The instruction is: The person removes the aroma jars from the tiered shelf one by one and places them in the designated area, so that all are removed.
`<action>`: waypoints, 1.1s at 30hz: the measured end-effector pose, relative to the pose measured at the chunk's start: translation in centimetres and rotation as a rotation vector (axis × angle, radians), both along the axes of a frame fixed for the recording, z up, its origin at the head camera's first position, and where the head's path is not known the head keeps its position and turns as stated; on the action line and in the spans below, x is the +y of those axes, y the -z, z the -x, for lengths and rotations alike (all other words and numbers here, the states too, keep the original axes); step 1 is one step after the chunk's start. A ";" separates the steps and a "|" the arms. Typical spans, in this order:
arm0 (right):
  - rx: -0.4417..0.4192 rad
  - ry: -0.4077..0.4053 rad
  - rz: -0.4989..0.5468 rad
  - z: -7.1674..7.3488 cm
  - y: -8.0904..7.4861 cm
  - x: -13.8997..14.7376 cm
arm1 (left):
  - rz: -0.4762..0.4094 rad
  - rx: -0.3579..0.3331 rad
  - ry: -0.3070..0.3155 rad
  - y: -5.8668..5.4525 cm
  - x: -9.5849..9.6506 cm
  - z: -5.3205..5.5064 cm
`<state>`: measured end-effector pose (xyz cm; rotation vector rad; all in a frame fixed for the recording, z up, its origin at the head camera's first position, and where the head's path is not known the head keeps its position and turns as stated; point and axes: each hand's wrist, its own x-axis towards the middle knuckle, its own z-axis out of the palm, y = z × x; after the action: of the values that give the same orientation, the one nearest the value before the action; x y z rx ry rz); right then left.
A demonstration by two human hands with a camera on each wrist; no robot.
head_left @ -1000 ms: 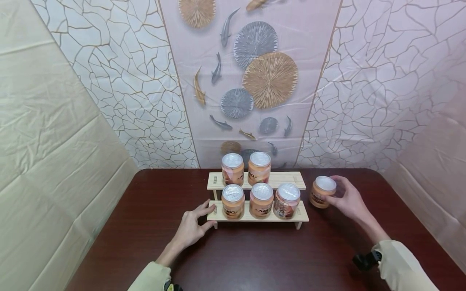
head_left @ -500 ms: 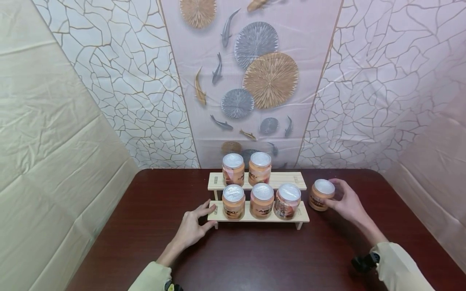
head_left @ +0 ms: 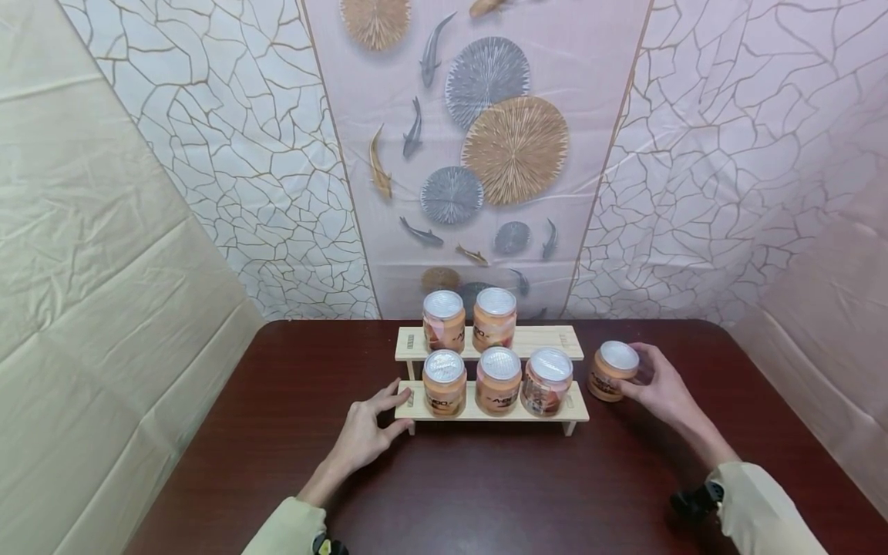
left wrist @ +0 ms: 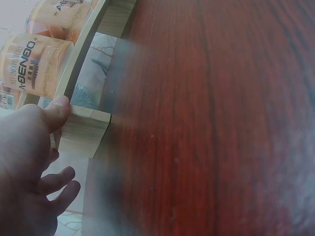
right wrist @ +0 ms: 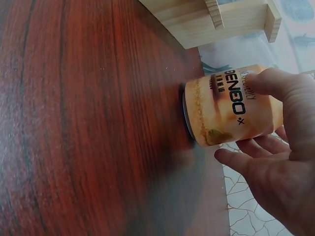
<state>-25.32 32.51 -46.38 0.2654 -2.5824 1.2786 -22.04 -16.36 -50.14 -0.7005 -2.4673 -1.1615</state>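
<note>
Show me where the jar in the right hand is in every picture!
Head: the jar is right of centre, held by the right hand.
Left wrist: it isn't there.
Right wrist: right of centre.
Landmark: the wood stand is in all three: lower middle in head, upper left in left wrist, top in right wrist.

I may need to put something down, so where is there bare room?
The upper shelf is bare right of its two jars. The table is bare in front of the lower shelf, between the left sleeve and the right sleeve. It's crowded on the lower shelf, with three jars, and right of it, at another jar.
</note>
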 end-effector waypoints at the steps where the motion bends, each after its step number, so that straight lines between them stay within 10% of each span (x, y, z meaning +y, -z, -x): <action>1: -0.013 -0.001 0.000 0.0 0.0 0.0 | 0.000 0.001 -0.001 0.0 0.0 0.0; 15: 0.204 0.027 -0.039 0.2 -5.6 -2.9 | 0.000 -0.003 0.001 0.0 0.1 0.0; 23: 0.062 -0.229 0.070 0.6 -9.6 -8.1 | 0.006 0.009 0.005 0.0 0.0 0.0; 33: -0.017 -0.380 0.071 2.3 -11.0 -12.6 | 0.006 0.024 0.001 0.1 0.0 0.0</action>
<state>-27.60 19.96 -35.42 0.7637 -2.5750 1.4927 -22.02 -16.35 -50.26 -0.7134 -2.4521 -1.1401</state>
